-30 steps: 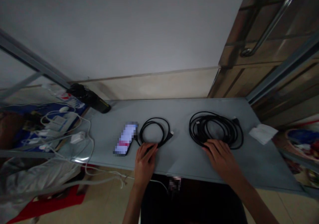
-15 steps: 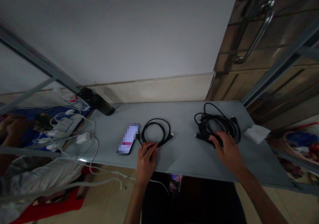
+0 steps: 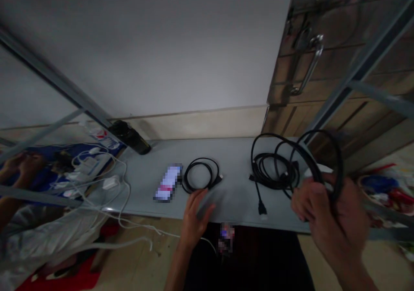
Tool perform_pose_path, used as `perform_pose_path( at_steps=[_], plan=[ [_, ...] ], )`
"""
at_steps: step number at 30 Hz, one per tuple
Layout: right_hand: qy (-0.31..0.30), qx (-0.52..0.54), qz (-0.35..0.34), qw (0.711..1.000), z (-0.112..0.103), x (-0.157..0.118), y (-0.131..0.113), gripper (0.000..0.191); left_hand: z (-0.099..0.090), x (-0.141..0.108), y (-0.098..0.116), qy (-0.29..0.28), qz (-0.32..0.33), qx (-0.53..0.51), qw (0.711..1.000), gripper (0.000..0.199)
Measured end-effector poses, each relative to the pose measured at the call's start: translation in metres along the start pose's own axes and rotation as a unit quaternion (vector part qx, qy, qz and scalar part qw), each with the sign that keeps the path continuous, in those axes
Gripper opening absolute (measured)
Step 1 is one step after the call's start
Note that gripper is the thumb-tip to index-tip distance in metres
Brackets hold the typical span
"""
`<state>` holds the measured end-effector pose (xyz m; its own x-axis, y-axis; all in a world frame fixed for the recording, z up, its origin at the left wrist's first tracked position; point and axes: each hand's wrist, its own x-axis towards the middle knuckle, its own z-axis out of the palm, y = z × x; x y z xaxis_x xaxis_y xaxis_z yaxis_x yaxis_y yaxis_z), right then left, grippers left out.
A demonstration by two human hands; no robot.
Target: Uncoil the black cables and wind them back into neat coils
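here, the grey table (image 3: 234, 170) carries a big black cable (image 3: 273, 183) at right, partly lifted, its raised loops gripped in the closed right hand (image 3: 334, 217). the left hand (image 3: 194, 217), open, has its fingertips at the near edge of a smaller black cable (image 3: 213, 181); a phone (image 3: 168, 182) lies left of that.

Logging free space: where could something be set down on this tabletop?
Bare: tabletop between the small coil and larger cable pile; also along the back, from bottle to that pile. Crowded: right end, with right hand and held loops; left end, with white adapter and cables.
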<state>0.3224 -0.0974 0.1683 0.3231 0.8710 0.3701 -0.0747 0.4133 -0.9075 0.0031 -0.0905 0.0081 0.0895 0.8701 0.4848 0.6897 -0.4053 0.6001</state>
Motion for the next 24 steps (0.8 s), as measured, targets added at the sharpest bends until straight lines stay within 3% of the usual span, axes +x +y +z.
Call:
perform_pose_path(
  at_steps=[3, 5, 9, 13, 18, 21, 24],
  plan=[
    [-0.033, 0.048, 0.055, 0.997, 0.007, -0.031, -0.002, 0.02, 0.014, -0.021, 0.042, -0.069, 0.013, -0.034, 0.997, 0.075],
    [-0.047, 0.076, 0.108, 0.99, 0.013, -0.049, -0.003, 0.023, 0.025, -0.034, 0.066, -0.1, 0.046, -0.038, 0.993, 0.076],
    [-0.059, 0.107, 0.184, 0.975, 0.022, -0.073, -0.007, 0.03, 0.037, -0.043, 0.089, -0.122, 0.108, -0.06, 0.985, 0.048],
    [-0.08, 0.039, 0.203, 0.975, 0.015, -0.079, -0.007, 0.038, 0.018, -0.042, 0.095, -0.085, 0.058, -0.129, 0.986, 0.029],
    [-0.124, -0.157, 0.115, 0.973, -0.032, -0.075, 0.023, 0.045, -0.034, -0.037, 0.099, -0.009, -0.162, -0.179, 0.97, 0.034],
    [-0.08, -0.207, 0.114, 0.968, -0.081, -0.073, 0.045, 0.051, -0.062, -0.034, 0.092, 0.071, -0.249, -0.22, 0.94, 0.045],
    [-0.043, -0.276, 0.085, 0.957, -0.136, -0.072, 0.048, 0.052, -0.086, -0.033, 0.076, 0.156, -0.322, -0.257, 0.898, 0.056]
  ],
)
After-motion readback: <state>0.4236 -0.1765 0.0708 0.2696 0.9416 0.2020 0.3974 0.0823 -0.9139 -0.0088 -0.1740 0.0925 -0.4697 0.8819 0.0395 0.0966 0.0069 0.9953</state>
